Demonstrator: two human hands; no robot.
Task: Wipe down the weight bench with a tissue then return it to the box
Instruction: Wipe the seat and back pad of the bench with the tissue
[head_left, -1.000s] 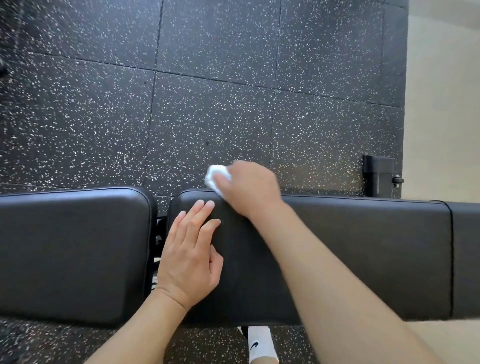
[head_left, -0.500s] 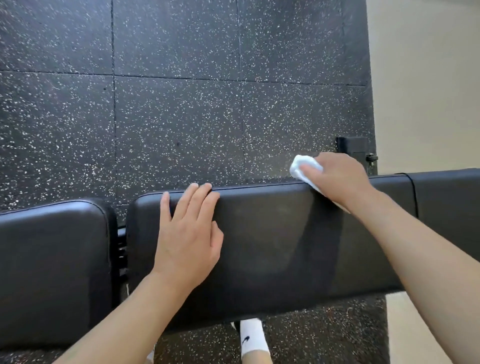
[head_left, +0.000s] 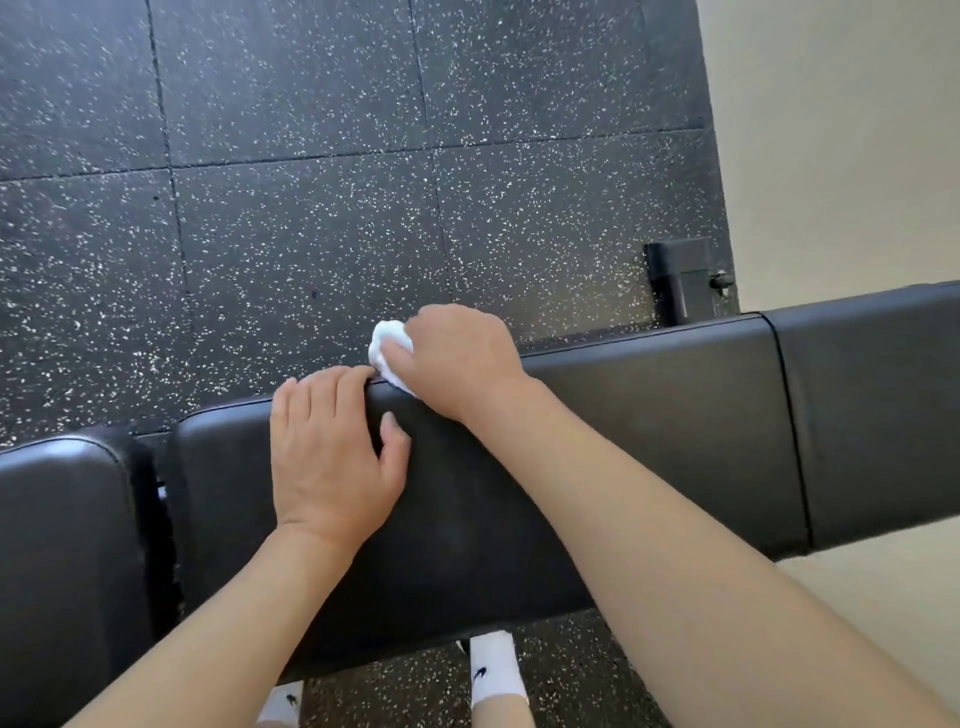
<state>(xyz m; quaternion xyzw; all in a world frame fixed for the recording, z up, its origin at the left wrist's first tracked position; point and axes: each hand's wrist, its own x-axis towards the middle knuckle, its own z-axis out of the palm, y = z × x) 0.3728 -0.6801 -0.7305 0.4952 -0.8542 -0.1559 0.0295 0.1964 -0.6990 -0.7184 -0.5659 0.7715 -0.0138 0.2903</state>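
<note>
1. Wiping is under way: the right hand grips a bunched white tissue and presses it on the far edge of the weight bench.
2. The left hand lies flat on the padded surface, fingers straight, touching the tissue or just beside it.
3. How much padding is already clean is hard to tell.
4. No box is in view, so returning the tissue remains.

Left hand lies flat, palm down, fingers extended together and thumb spread; right hand is curled closed just beyond it, both forearms reaching forward.
</note>
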